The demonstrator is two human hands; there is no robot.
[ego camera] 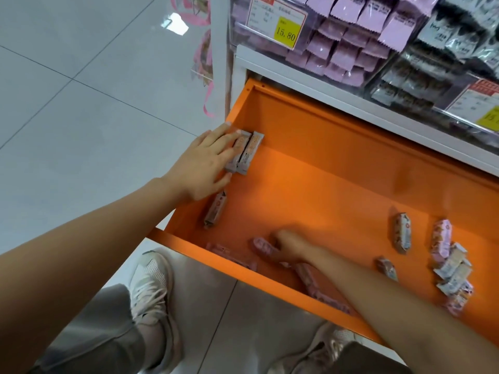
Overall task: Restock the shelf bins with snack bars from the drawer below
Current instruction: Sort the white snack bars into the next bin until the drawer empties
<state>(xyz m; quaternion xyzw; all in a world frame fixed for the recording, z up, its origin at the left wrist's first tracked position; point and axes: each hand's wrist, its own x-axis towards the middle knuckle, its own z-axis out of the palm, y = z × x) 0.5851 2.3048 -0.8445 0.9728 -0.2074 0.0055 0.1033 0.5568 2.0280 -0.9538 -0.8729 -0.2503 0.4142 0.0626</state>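
Head view: orange drawer (337,163) pulled open under white shelf; shelf bins (345,49) above, clear fronts, packed w/ pink packets, dark packets (421,76) to the right. Yellow price tag (286,29) reads 15.80; second tag (486,109) cut off at frame edge, unreadable. Pink ribbon (205,49) hangs left of shelf unit. Grey tiled floor (81,90), two pale shoes (151,287) below drawer front.

Left hand (208,160) at drawer's left wall, fingers over and thumb under two bars (247,152) held side by side. One loose bar (215,210) on drawer floor just below that hand.

Right hand (287,245) low inside near front wall, touching or just beside a pink bar (262,245); motion blur, can't tell finger state or whether it holds anything. Right forearm crosses front lip and covers part of more bars (307,279) along that wall. Front lip also hides part of another bar (229,253).

Right end: a scattered cluster of bars (453,268), some overlapping, plus two singles (403,233) nearby. Wrapper print too small to read.
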